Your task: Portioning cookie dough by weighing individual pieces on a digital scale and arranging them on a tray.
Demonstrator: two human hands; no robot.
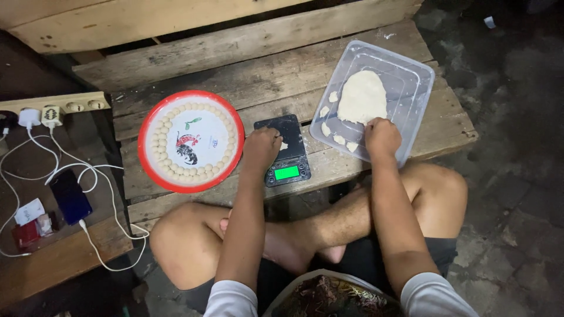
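My left hand (262,147) rests knuckles-up over the small black scale (286,151) at the middle of the counter (235,70), fingers curled narrow; a pale bit of dough (284,145) shows on the platform just right of my fingertips, and I cannot tell whether I pinch it or have let it lie. My right hand (382,138) sits inside the clear plastic tub (411,82), at its near edge, grip closed down on the near rim of the big dough slab (362,97). The slab runs long away from me, toward the tub's far wall, so it lies straight ahead of my right fingers, and the right hand is plainly the nearer one. Small torn dough pieces (335,126) lie along the slab's left side, between my two hands. Left of the scale is the red-rimmed plate (147,123), ringed with little dough balls (194,172). My right fingertips are hidden under the knuckles, and probably dig into the dough
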